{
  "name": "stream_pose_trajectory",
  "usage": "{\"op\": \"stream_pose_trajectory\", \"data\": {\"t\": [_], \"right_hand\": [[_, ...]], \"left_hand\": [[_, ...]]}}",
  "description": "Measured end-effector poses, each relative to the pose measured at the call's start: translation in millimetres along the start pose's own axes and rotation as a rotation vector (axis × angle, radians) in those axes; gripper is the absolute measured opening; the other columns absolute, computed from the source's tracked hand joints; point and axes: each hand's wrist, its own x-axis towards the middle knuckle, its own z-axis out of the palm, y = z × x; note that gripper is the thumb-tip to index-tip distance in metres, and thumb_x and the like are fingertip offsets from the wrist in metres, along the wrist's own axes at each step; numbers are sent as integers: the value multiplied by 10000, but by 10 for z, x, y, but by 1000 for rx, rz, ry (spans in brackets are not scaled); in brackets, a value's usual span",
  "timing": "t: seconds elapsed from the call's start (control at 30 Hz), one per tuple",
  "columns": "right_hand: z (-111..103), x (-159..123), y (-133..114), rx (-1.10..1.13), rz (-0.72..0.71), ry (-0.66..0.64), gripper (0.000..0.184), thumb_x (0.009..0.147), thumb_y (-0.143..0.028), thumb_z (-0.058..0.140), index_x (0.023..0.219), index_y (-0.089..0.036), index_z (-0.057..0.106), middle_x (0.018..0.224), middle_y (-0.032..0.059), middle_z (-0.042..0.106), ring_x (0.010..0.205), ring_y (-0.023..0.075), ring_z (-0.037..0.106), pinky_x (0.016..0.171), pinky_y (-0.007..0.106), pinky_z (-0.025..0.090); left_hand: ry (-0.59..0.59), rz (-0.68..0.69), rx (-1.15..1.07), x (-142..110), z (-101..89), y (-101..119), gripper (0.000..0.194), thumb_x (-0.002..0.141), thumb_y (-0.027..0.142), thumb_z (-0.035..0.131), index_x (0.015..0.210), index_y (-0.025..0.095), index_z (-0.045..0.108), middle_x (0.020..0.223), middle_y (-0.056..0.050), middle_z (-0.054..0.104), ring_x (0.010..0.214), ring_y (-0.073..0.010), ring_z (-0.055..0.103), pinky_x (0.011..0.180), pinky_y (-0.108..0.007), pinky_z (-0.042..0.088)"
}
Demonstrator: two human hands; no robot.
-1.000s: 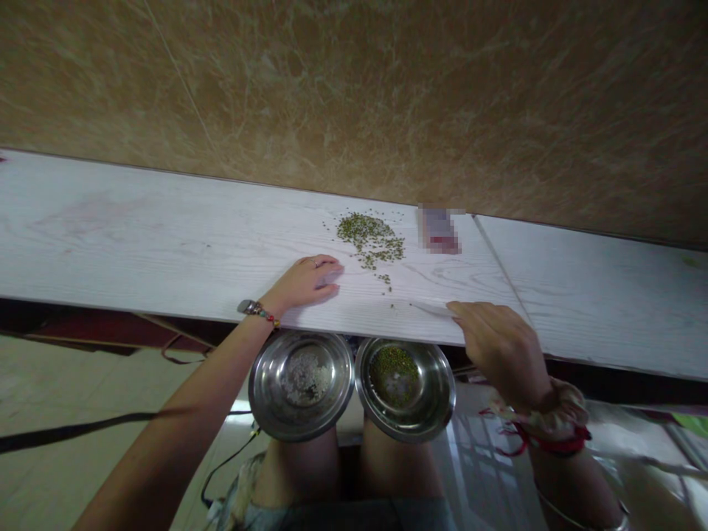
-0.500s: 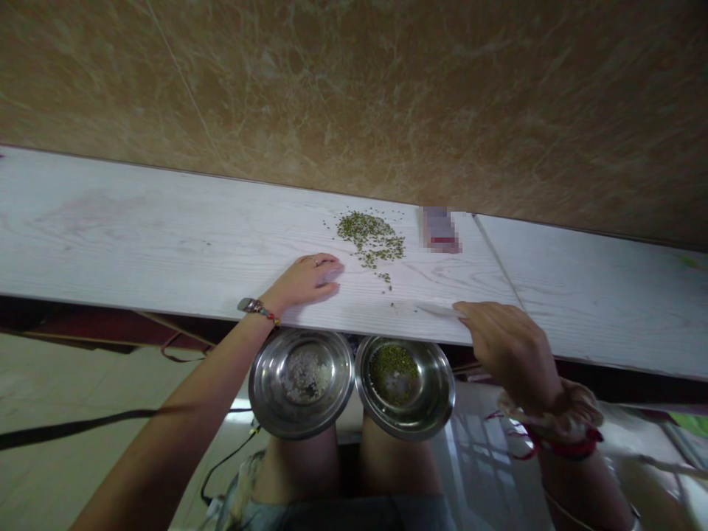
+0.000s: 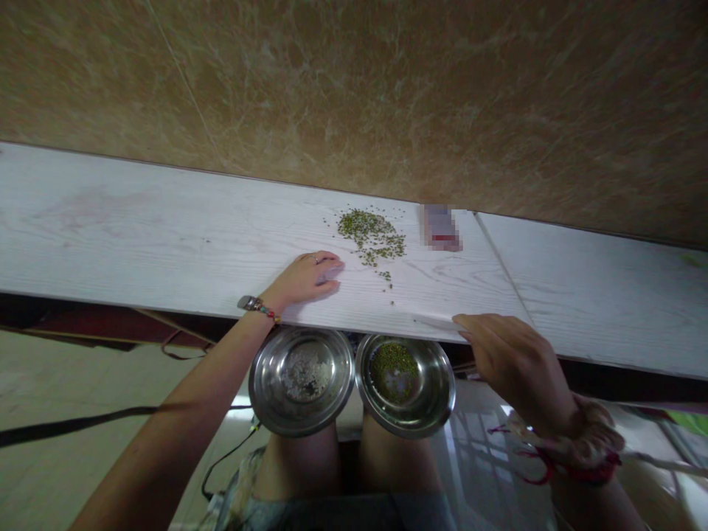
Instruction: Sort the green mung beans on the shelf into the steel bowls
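Observation:
My left hand (image 3: 310, 279) lies on the white board (image 3: 138, 243), its thumb apart from the stretched fingers, just left of a scatter of green mung beans (image 3: 368, 232). At the board's front edge, my right hand (image 3: 512, 358) is closed on a thin, pale, flat strip (image 3: 434, 321); its exact kind is unclear. A bean or speck lies by the strip's tip. Below the edge, two steel bowls sit side by side over my knees. The left bowl (image 3: 265, 398) has white grains like rice in it; the right bowl (image 3: 431, 413) has green beans.
A blurred-out flat object (image 3: 440, 227) lies at the back of the board, right of the beans. Behind the board rises a brown marbled wall (image 3: 354, 96). A dark strap (image 3: 71, 428) crosses at the lower left, above the tiled floor.
My right hand has moved slightly toward me with the pale strip, which now reaches the board's front edge. A dark speck beside it has shifted the same way. My left hand has stayed put.

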Motion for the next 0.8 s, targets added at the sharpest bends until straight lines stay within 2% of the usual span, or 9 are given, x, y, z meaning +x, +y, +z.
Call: {"op": "stream_pose_trajectory", "data": {"t": [0.33, 0.57, 0.8], "right_hand": [[-120, 37, -83, 53, -69, 4, 226, 903, -53, 435, 902, -140, 643, 754, 54, 711, 653, 146, 626, 619, 282, 493], [-234, 35, -166, 132, -86, -29, 216, 908, -52, 450, 955, -163, 629, 808, 39, 729, 740, 142, 660, 696, 271, 521], [-87, 110, -95, 44, -43, 28, 210, 901, -65, 457, 908, -134, 655, 751, 54, 707, 667, 152, 616, 622, 286, 469]], "left_hand": [[-11, -10, 4, 3, -18, 25, 424, 893, 376, 506, 1268, 199, 599, 1352, -89, 575, 1195, -257, 555, 1037, -416, 422], [-7, -10, 4, 6, -13, 18, 428, 891, 393, 489, 1266, 217, 596, 1350, -73, 572, 1189, -254, 556, 1039, -416, 421], [-9, -4, 16, 1, -15, 19, 435, 897, 389, 486, 1268, 189, 594, 1349, -94, 575, 1210, -260, 546, 1037, -422, 426]]}}
